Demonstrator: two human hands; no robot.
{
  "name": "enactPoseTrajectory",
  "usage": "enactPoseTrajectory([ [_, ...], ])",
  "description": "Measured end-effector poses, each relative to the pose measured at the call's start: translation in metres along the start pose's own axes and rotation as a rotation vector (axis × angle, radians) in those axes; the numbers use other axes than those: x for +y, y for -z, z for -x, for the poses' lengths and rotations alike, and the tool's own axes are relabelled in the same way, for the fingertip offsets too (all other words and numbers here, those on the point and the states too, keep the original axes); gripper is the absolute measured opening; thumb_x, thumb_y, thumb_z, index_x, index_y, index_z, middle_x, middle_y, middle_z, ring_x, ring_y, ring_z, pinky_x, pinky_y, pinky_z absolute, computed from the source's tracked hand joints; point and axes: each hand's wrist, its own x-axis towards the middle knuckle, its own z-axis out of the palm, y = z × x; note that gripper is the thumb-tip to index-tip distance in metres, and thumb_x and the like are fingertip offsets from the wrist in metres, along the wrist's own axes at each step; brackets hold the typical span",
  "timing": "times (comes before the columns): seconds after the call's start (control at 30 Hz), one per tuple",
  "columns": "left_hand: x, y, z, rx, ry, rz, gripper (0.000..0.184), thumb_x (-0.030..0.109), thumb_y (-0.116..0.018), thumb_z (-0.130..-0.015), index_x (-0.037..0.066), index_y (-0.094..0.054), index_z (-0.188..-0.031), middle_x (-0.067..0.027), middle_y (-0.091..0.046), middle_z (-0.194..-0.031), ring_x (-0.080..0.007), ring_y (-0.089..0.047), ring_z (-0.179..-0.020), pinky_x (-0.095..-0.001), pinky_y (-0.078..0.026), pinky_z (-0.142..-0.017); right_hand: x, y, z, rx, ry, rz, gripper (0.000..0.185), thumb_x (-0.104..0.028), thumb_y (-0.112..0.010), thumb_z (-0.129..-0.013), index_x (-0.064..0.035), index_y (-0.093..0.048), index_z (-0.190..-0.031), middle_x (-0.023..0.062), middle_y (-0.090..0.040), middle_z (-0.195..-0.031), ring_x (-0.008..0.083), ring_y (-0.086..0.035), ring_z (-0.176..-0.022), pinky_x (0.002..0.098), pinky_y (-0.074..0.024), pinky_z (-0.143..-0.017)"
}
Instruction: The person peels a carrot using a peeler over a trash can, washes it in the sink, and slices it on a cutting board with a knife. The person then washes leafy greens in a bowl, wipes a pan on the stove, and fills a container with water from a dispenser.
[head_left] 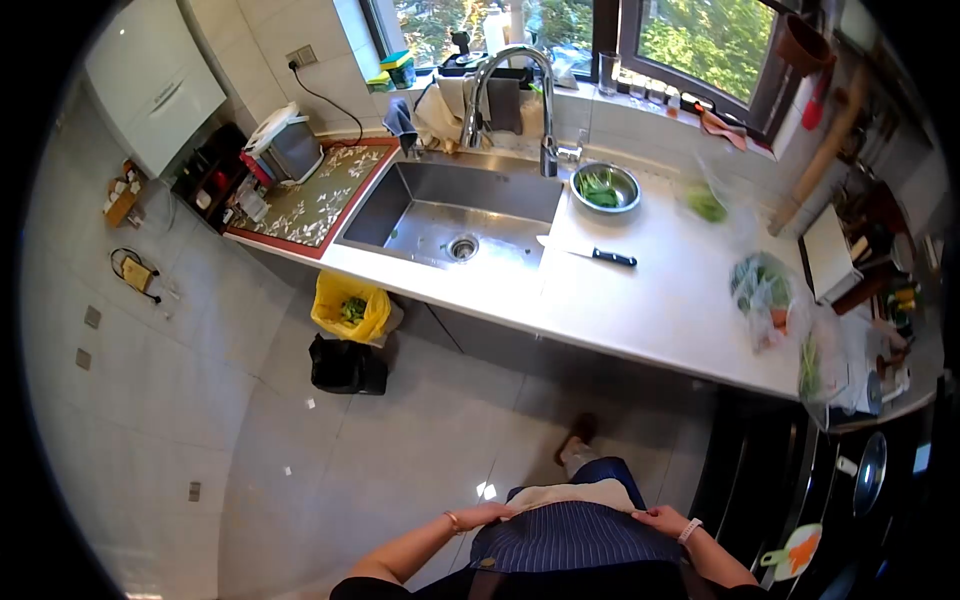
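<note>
A dark blue striped apron [580, 538] covers my front at the bottom of the view, with a beige cloth part [575, 495] along its far edge. My left hand [484, 515], a bracelet at the wrist, is closed on the left side of that edge. On the other side, my right hand [660, 520], with a light band at the wrist, pinches the edge too. The cloth is stretched between both hands. Ahead on the counter, a knife [610, 257] with a black handle lies beside the sink, near a metal bowl [604, 190] of green vegetables.
A steel sink [400, 225] with a tall faucet is set in the white counter [640, 310]. Bagged vegetables [765, 290] lie at the right. Two bins, one yellow-lined [375, 315] and one black [340, 370], stand on the floor. A cutting board [803, 552] with orange pieces is lower right.
</note>
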Motion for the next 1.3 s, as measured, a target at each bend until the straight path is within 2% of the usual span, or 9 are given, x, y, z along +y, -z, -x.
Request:
enactPoseTrajectory([
  [0.2,0.017,0.147,-0.011,0.240,0.192,0.069,0.022,0.022,-0.060,-0.081,0.008,-0.064,-0.097,-0.0014,-0.063,-0.089,-0.0136,-0.057,-0.089,-0.0275,-0.045,-0.074,-0.022,0.107,-0.090,-0.332,-0.092,-1.043,0.028,-0.031,-0.057,-0.089,-0.0035,-0.060,-0.088,0.0054,-0.059,-0.070,0.0190,-0.055,-0.061,0.0292,-0.0463,-0.059],
  [0.3,0.114,0.239,0.024,0.626,0.153,-0.339,0.019,0.018,-0.061,-0.079,0.003,-0.064,-0.090,-0.0063,-0.064,-0.079,-0.0143,-0.060,-0.074,-0.0322,-0.050,-0.071,-0.024,0.157,-0.136,-0.013,-0.128,-0.778,0.028,-0.029,-0.058,-0.087,-0.0011,-0.059,-0.088,0.0093,-0.062,-0.074,0.0233,-0.058,-0.058,0.0345,-0.0481,-0.051],
  [0.4,0.222,0.319,0.045,0.918,-0.271,-0.040,0.022,0.019,-0.062,-0.082,0.001,-0.063,-0.095,-0.0071,-0.065,-0.083,-0.0135,-0.060,-0.074,-0.0272,-0.049,-0.069,0.047,0.187,-0.198,0.426,-0.189,-0.365,0.030,-0.027,-0.058,-0.081,0.0027,-0.059,-0.086,0.0148,-0.062,-0.072,0.0276,-0.062,-0.059,0.0410,-0.0481,-0.048],
  [0.5,0.330,0.400,0.040,1.146,-0.444,-0.327,0.024,0.019,-0.063,-0.083,0.001,-0.061,-0.099,-0.0097,-0.064,-0.083,-0.0160,-0.061,-0.075,-0.0281,-0.049,-0.068,0.041,0.196,-0.185,0.404,-0.383,-0.455,0.026,-0.019,-0.056,-0.082,0.0042,-0.059,-0.093,0.0171,-0.061,-0.074,0.0288,-0.062,-0.059,0.0410,-0.0550,-0.049],
  [0.8,0.643,0.671,-0.078,1.416,-0.925,-0.866,0.018,0.017,-0.062,-0.078,0.004,-0.060,-0.090,-0.0132,-0.059,-0.086,-0.0289,-0.059,-0.083,-0.0387,-0.048,-0.071,-0.100,0.034,-0.130,0.804,-0.347,-0.972,0.027,-0.027,-0.052,-0.084,-0.0033,-0.055,-0.071,0.0084,-0.053,-0.054,0.0178,-0.048,-0.039,0.0316,-0.0361,-0.034],
  [1.0,0.732,0.709,-0.121,1.508,-0.409,-1.282,0.029,0.028,-0.067,-0.073,0.010,-0.063,-0.096,-0.0108,-0.057,-0.104,-0.0274,-0.055,-0.102,-0.0411,-0.048,-0.081,-0.196,-0.066,-0.123,0.785,-0.443,-0.795,0.027,-0.026,-0.053,-0.083,-0.0018,-0.058,-0.072,0.0115,-0.056,-0.057,0.0212,-0.053,-0.047,0.0339,-0.0401,-0.042],
  [1.07,0.743,0.743,-0.141,1.481,-0.386,-1.426,0.021,0.026,-0.062,-0.075,0.007,-0.064,-0.085,-0.0131,-0.060,-0.099,-0.0307,-0.060,-0.086,-0.0431,-0.049,-0.074,-0.211,-0.087,-0.120,0.773,-0.457,-0.743,0.027,-0.026,-0.053,-0.082,-0.0014,-0.059,-0.073,0.0125,-0.056,-0.058,0.0224,-0.054,-0.049,0.0346,-0.0415,-0.045],
  [1.2,0.770,0.783,-0.130,1.483,-0.628,-0.922,0.018,0.019,-0.055,-0.080,0.003,-0.063,-0.081,-0.0125,-0.064,-0.092,-0.0293,-0.065,-0.076,-0.0398,-0.053,-0.066,-0.223,-0.127,-0.114,0.740,-0.453,-0.638,0.027,-0.025,-0.054,-0.081,-0.0004,-0.061,-0.074,0.0146,-0.058,-0.061,0.0247,-0.058,-0.054,0.0361,-0.0441,-0.050],
  [1.3,0.787,0.781,-0.085,1.007,-0.864,0.137,0.020,0.019,-0.052,-0.086,0.001,-0.058,-0.088,-0.0123,-0.061,-0.092,-0.0251,-0.063,-0.081,-0.0385,-0.055,-0.069,-0.224,-0.157,-0.112,0.735,-0.410,-0.558,0.027,-0.025,-0.055,-0.081,0.0003,-0.062,-0.075,0.0161,-0.060,-0.062,0.0264,-0.060,-0.058,0.0373,-0.0461,-0.054],
])
